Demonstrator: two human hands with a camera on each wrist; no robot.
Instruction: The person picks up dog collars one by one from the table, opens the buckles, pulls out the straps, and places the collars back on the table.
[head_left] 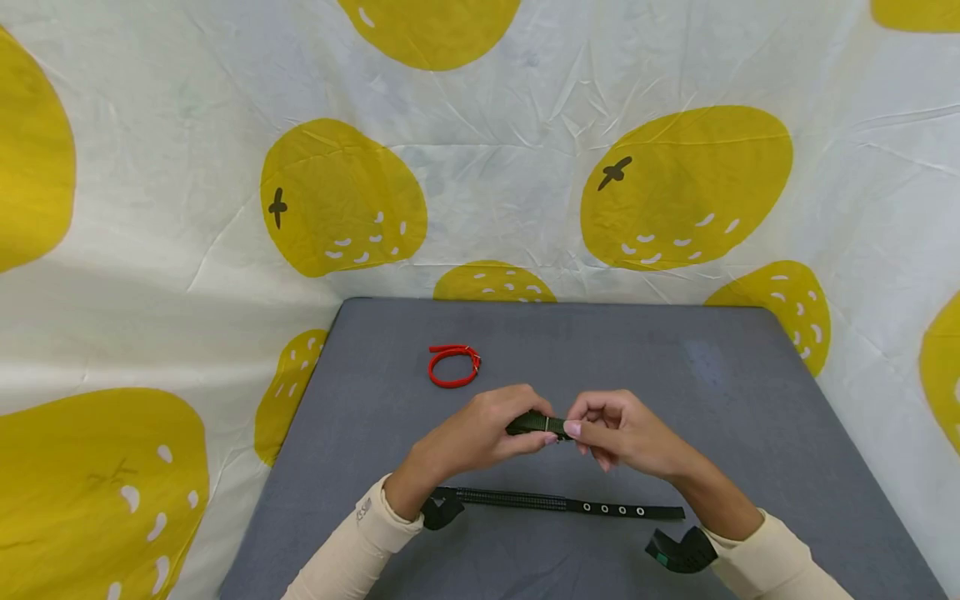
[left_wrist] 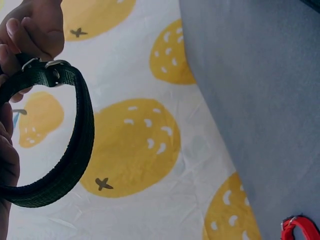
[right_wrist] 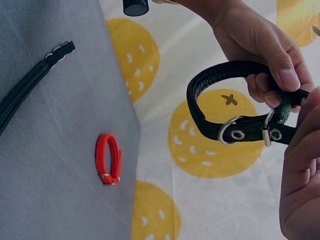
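Note:
A dark green collar (right_wrist: 200,95) is bent into a loop and held above the table between both hands. My left hand (head_left: 502,425) grips the loop, thumb and fingers on its band. Near the buckle (right_wrist: 266,132), my right hand (head_left: 626,429) pinches the strap end. The right wrist view shows the strap running through the buckle, with a metal D-ring (right_wrist: 227,131) and eyelets beside it. In the left wrist view the band (left_wrist: 82,145) hangs as a wide curve. Fingers hide part of the strap end.
A red collar (head_left: 453,383), closed in a ring, lies on the grey table (head_left: 600,350) beyond the hands. Closer in, a black collar (head_left: 517,499) with metal eyelets lies stretched out, partly behind the left wrist. A fruit-patterned cloth (head_left: 495,192) hangs behind the table.

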